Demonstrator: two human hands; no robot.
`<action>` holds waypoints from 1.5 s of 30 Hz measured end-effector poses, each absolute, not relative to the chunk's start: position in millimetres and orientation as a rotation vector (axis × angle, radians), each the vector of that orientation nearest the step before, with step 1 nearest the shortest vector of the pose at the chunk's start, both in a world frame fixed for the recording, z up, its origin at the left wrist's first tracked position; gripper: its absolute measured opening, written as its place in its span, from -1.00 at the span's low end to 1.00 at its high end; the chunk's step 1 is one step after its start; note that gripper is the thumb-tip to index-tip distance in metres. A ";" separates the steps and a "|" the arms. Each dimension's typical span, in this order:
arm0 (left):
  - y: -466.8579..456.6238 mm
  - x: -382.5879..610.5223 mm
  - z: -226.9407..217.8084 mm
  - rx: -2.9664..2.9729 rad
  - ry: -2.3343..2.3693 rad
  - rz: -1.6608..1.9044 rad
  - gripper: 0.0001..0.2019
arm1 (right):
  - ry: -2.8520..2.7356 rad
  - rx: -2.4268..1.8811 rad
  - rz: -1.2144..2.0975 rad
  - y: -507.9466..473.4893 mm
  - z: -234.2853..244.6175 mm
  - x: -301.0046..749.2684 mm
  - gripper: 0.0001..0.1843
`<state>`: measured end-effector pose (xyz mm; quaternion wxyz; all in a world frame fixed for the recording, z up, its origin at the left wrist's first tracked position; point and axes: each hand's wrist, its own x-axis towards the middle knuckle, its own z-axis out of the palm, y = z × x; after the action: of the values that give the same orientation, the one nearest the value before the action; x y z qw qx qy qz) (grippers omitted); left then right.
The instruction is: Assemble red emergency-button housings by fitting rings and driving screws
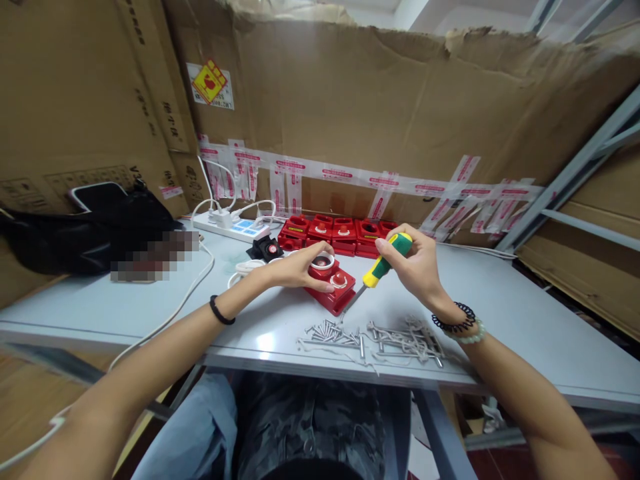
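Observation:
My left hand (300, 268) grips a red box-shaped device (333, 301) from its left side. The device has a round red knob and a white ring on top, and rests on the table. In my right hand (420, 270) is a green and yellow screwdriver (381, 268), fingers wrapped round its handle. Its shaft slants down to the left, with the tip just in front of the device, near a pile of loose screws (327, 331). Whether a screw sits on the tip, I cannot tell. Right of the screws lie metal rods with pale strings (407, 339).
Several red devices (345, 230) stand in a row at the back. Left of them are a black part (270, 248), a white power strip (235, 227) with cables, and a black bag (90, 233) with a phone (97, 195). Cardboard (340, 100) walls off the back.

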<state>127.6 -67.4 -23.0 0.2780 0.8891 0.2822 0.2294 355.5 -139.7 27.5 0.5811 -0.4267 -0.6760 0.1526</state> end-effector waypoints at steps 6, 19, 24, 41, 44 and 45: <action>-67.0 127.2 -23.6 2.386 0.756 0.604 -0.37 | -1.538 -0.976 0.338 -138.4 29.2 357.7 -0.76; -66.4 128.0 -22.9 2.358 0.784 0.588 -0.34 | -1.426 -0.949 -0.045 -114.0 33.1 381.0 -0.76; -63.9 127.5 -25.3 2.375 0.774 0.589 -0.34 | -1.434 -0.969 -0.045 -108.1 30.0 382.7 -0.75; -63.4 127.2 -25.4 2.390 0.797 0.568 -0.32 | -1.444 -0.984 -0.118 -107.8 31.3 385.7 -0.76; -63.7 127.1 -24.9 2.391 0.783 0.573 -0.33 | -1.459 -0.980 -0.131 -108.9 30.8 384.3 -0.76; -63.7 127.0 -24.8 2.392 0.781 0.574 -0.33 | -1.466 -0.978 -0.131 -109.4 30.5 383.4 -0.76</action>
<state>127.0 -63.7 -24.8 0.2769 0.8906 0.2908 0.2137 383.4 -109.4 30.5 0.6343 -0.4277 -0.6414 -0.0573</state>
